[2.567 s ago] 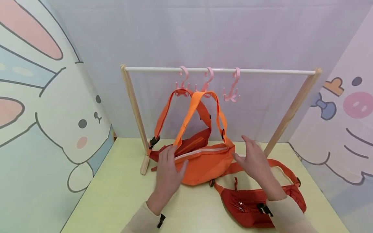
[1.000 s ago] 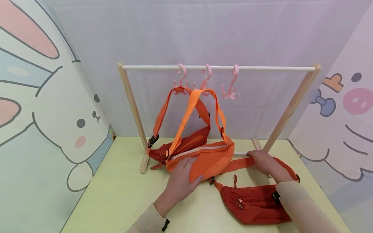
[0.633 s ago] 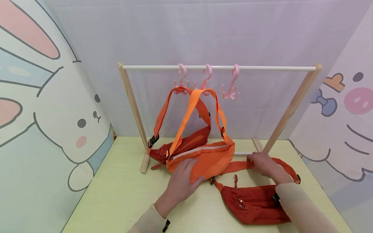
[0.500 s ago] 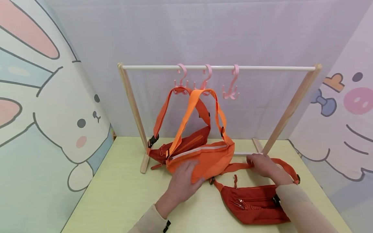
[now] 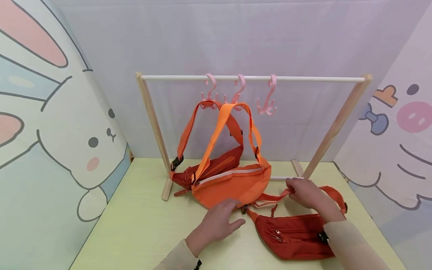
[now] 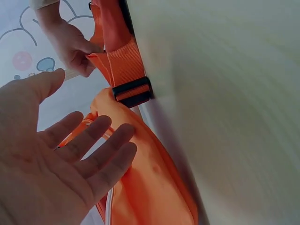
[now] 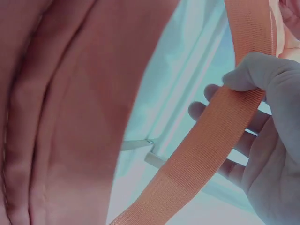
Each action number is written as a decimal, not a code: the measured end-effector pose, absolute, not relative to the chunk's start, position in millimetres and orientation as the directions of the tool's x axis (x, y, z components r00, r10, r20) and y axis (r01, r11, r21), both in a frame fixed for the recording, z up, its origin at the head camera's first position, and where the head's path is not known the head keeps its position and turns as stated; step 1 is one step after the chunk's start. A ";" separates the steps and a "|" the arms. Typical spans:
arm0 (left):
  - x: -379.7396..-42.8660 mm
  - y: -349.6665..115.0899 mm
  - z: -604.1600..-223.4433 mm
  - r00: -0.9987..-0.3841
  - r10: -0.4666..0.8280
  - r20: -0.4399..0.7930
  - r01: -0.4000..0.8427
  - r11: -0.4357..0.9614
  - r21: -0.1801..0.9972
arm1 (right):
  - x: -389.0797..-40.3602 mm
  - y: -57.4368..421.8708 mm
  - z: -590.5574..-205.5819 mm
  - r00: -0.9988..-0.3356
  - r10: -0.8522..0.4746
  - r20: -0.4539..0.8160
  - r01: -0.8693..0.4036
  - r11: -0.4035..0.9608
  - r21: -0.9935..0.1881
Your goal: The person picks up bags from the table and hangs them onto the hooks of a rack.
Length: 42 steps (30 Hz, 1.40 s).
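My right hand [image 5: 305, 193] pinches the orange strap [image 7: 211, 126] of a red waist bag [image 5: 290, 238] between thumb and fingers. This bag lies on the table at the right, its zipped front facing up, partly hidden by my right sleeve. My left hand [image 5: 219, 221] holds nothing. Its fingers are spread and relaxed just below a bright orange waist bag [image 5: 233, 183], which hangs by its strap from the middle pink hook [image 5: 239, 92]. Behind, another red waist bag [image 5: 224, 161] hangs from the left pink hook [image 5: 210, 90]. In the left wrist view a black buckle [image 6: 132, 91] sits beyond my fingers.
A rack with a white bar [image 5: 314, 79] and wooden legs [image 5: 337, 127] stands at the back of the pale table [image 5: 128, 225]. The right pink hook [image 5: 268, 95] carries no bag. Cartoon-printed panels [image 5: 84, 131] flank the table.
Both hands came away from the orange bag; my right hand went to the strap on the table, now lifted and twisted in its grip. My left hand has slid down and right.
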<state>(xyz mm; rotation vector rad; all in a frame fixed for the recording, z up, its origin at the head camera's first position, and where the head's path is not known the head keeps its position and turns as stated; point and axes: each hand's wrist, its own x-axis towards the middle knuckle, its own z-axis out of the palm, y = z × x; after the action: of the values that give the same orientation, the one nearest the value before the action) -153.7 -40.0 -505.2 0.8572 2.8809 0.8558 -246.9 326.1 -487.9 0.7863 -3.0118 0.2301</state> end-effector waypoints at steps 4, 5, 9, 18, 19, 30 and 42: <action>-153.7 -39.5 -508.2 -0.850 0.511 0.126 0.499 0.706 0.502 | -238.1 324.2 -477.1 -0.868 -0.484 0.110 -0.496 0.851 -0.170; -153.7 -39.6 -508.6 -0.850 0.511 0.126 0.499 0.706 0.502 | -235.4 323.5 -473.7 -0.867 -0.482 0.125 -0.498 0.848 -0.179; -153.5 -40.0 -510.4 -0.847 0.515 0.135 0.507 0.703 0.499 | -226.7 320.7 -461.6 -0.861 -0.473 0.185 -0.505 0.837 -0.211; -152.8 -41.9 -515.4 -0.844 0.527 0.105 0.505 0.711 0.489 | -212.0 309.3 -434.2 -0.801 -0.496 0.334 -0.577 0.789 -0.212; -152.8 -42.0 -516.0 -0.843 0.529 0.099 0.504 0.711 0.490 | -210.2 308.2 -430.9 -0.795 -0.499 0.346 -0.584 0.784 -0.211; -154.9 -42.9 -516.7 -0.848 0.527 0.055 0.479 0.718 0.505 | -193.3 301.7 -403.2 -0.750 -0.495 0.438 -0.622 0.753 -0.215; -158.7 -38.3 -502.7 -0.861 0.497 0.109 0.461 0.671 0.581 | -183.2 274.4 -379.2 -0.652 -0.569 0.501 -0.729 0.653 -0.206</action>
<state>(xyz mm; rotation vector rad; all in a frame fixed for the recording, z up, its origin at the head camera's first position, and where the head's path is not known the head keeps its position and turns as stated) -158.7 -38.3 -502.7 0.8084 2.8182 0.9542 -183.2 274.4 -379.2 1.0227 -2.4783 0.5556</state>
